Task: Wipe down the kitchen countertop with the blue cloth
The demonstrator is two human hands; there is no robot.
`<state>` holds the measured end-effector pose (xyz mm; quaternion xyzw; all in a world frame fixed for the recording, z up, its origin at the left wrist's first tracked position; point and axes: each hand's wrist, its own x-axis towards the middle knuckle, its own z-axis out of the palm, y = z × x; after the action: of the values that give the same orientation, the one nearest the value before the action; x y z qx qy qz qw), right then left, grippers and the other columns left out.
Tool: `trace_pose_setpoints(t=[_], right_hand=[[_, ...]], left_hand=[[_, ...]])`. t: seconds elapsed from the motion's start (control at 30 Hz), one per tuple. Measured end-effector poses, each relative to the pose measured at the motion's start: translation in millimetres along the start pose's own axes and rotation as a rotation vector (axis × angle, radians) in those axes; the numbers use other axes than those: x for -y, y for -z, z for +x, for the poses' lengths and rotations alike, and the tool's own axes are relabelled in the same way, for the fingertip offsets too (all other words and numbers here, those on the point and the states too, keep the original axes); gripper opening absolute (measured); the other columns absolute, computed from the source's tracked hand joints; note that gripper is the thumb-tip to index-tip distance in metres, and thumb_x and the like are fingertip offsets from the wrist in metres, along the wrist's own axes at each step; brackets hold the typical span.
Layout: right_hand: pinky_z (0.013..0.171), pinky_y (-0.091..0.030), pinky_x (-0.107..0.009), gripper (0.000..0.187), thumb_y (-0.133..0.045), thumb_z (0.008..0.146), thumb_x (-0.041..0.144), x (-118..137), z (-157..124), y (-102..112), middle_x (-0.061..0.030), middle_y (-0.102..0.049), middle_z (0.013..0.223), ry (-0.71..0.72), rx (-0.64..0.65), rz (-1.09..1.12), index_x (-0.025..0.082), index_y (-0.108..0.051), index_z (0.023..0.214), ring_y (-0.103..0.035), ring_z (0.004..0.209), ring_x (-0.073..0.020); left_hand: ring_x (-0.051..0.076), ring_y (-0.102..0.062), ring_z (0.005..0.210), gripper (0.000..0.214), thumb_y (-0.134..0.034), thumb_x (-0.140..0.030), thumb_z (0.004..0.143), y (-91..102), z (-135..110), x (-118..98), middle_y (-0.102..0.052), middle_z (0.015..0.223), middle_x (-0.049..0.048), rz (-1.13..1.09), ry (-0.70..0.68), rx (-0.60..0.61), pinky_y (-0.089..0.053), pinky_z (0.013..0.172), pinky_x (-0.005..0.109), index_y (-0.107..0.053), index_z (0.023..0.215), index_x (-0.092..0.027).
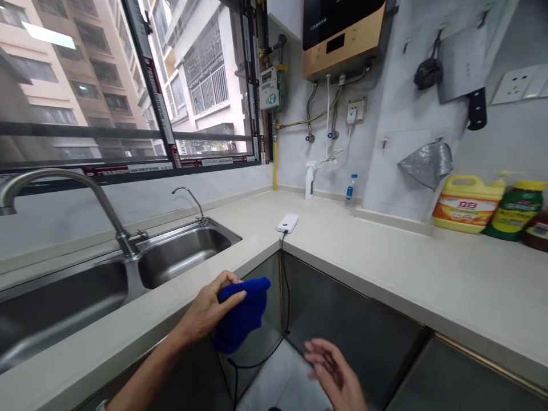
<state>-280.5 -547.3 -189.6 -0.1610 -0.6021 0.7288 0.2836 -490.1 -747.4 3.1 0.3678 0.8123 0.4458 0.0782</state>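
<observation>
My left hand [208, 308] grips a folded blue cloth [244, 311] between thumb and fingers, and the cloth hangs in the air in front of the counter corner. Lower right, my right hand [331, 371] is empty, its fingers loosely curled and apart from the thumb, slightly blurred. It touches neither the cloth nor the counter. Behind the cloth, a white power bank [288, 222] lies on the counter [338, 228] at the inner corner. A black cable [287, 285] runs from it down past the cabinet doors towards me.
A steel double sink [184, 254] with a tall faucet [96, 194] is at left. A white spray bottle [309, 181] and a small water bottle [351, 188] stand at the back. Yellow [466, 204] and green [514, 211] detergent bottles stand right. A cleaver [464, 68] hangs above.
</observation>
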Motion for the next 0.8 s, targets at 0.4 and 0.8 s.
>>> trace_pose_setpoints(t=[0.4, 0.8], right_hand=[[0.072, -0.054, -0.032, 0.048, -0.073, 0.081, 0.065, 46.6, 35.7, 2.5, -0.0049, -0.074, 0.082, 0.063, 0.114, -0.145, 0.018, -0.079, 0.09, -0.065, 0.077, -0.021], [0.071, -0.058, -0.033, 0.05, -0.055, 0.09, 0.06, 157.4, 194.5, 51.2, -0.0059, -0.078, 0.088, 0.296, 0.09, -0.781, 0.015, -0.073, 0.103, -0.072, 0.081, -0.0234]], left_hand=[[0.015, -0.06, 0.079, 0.017, -0.069, -0.039, 0.084, -103.2, 7.0, -19.2, -0.068, 0.086, -0.0038, 0.017, -0.17, 0.414, -0.043, 0.071, 0.027, -0.061, 0.092, -0.026], [0.022, -0.069, 0.075, 0.058, -0.05, -0.073, 0.081, 36.5, 56.7, 74.4, -0.079, 0.097, 0.0067, 0.014, 0.064, -0.043, -0.054, 0.067, 0.033, -0.066, 0.108, -0.025]])
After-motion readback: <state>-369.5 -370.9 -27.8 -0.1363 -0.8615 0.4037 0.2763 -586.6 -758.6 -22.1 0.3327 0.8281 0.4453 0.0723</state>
